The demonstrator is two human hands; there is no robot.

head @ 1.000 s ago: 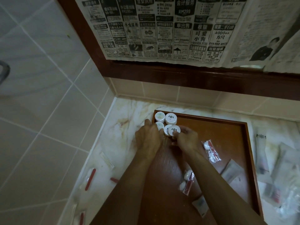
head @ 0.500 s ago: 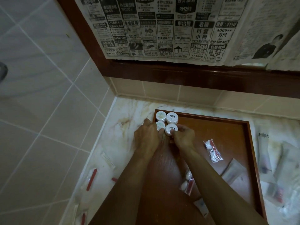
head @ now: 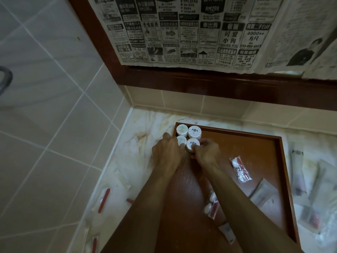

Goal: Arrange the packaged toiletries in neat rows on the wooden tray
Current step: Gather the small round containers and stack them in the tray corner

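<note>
A brown wooden tray [head: 259, 143] lies on the marble counter. Several round white soap pucks sit in two short rows in its far left corner: two at the back [head: 194, 132] and two in front. My right hand [head: 206, 152] pinches the front right puck [head: 191, 144] from its near side. My left hand [head: 167, 152] curls against the front left puck [head: 181, 140], partly hiding it. Clear sachets with red and white contents [head: 239, 168] and a flat white packet [head: 264, 194] lie loose on the tray.
More packets [head: 310, 181] are strewn on the counter right of the tray. Red-stick sachets [head: 104, 199] and a thin white packet [head: 123, 179] lie left of it. A tiled wall stands to the left, and newspaper [head: 191, 33] hangs over a dark wood frame behind.
Both hands have pushed the front pucks farther into the tray's corner, up against the back pair. The tilted puck in my right hand now lies flat.
</note>
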